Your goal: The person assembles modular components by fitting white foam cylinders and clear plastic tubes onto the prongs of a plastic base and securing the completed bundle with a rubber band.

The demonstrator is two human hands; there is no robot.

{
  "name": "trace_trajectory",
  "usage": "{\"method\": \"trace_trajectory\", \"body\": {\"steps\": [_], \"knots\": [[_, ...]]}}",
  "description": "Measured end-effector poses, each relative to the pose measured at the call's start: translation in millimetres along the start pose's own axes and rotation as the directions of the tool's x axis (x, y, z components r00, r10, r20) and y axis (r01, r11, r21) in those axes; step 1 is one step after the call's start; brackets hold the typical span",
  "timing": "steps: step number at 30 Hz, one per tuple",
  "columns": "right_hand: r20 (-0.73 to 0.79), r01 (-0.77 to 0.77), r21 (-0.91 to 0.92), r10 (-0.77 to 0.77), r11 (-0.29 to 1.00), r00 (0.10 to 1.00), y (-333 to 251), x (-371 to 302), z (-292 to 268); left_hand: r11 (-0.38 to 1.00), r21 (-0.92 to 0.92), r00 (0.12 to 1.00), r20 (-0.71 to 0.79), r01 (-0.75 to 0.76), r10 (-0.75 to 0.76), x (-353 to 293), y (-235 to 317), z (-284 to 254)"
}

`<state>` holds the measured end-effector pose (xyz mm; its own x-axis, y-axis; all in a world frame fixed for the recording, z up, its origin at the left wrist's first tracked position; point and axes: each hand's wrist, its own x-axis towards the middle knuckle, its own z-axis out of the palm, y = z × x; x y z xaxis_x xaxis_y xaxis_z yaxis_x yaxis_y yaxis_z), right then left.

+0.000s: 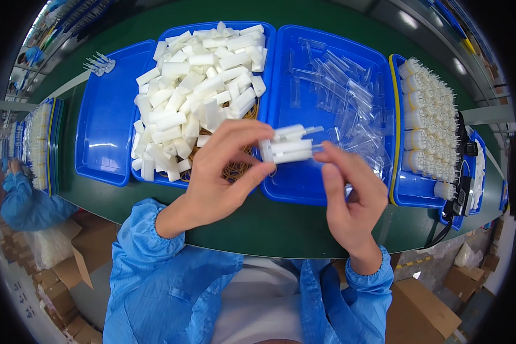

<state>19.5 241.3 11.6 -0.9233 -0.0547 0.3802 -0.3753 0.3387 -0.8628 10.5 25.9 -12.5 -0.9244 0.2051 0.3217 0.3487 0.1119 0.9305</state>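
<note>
Above the front of the trays, my left hand [215, 178] grips a white plastic piece [286, 145] between thumb and fingers. It lies sideways, with white foam-like blocks side by side on it and thin clear prongs at its right end. At those prongs is my right hand [355, 200], its fingers curled and the index fingertip against one prong's end. Whether anything small sits between its fingertips is hidden. Behind my left hand are many loose white blocks [198, 86], with tan rubber bands [233, 171] partly covered by them. Clear plastic sleeves [350, 94] lie beyond my right hand.
Blue trays stand in a row on the green table [258, 232]. The left tray [103, 132] has a pronged white piece [100, 64] at its far corner. At right, a blue tray [415, 194] carries rows of banded white assemblies [430, 120]. Cardboard boxes [421, 312] sit below.
</note>
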Motion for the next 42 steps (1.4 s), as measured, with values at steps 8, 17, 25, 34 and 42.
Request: {"method": "trace_trajectory", "body": {"steps": [8,17,25,34,42], "knots": [[0.281,0.282,-0.344,-0.189,0.896,0.941,9,17,20,0.987,-0.135,0.952,-0.303,-0.089,0.044,13,8,-37],[0.437,0.407,-0.289,-0.259,0.867,0.861,-15,56,87,0.98,-0.097,0.8,-0.594,-0.176,0.085,19,8,-49],[0.44,0.162,-0.21,-0.055,0.964,0.896,-16,76,111,0.971,-0.114,0.8,-0.591,-0.208,0.102,21,6,-53],[0.343,-0.063,0.1,0.025,0.993,0.939,-15,43,17,0.989,-0.044,0.922,-0.369,-0.144,0.118,9,6,-36],[0.192,-0.248,0.31,0.195,0.918,0.962,9,18,-10,0.992,-0.109,0.983,-0.178,-0.071,0.051,3,4,-15]]}}
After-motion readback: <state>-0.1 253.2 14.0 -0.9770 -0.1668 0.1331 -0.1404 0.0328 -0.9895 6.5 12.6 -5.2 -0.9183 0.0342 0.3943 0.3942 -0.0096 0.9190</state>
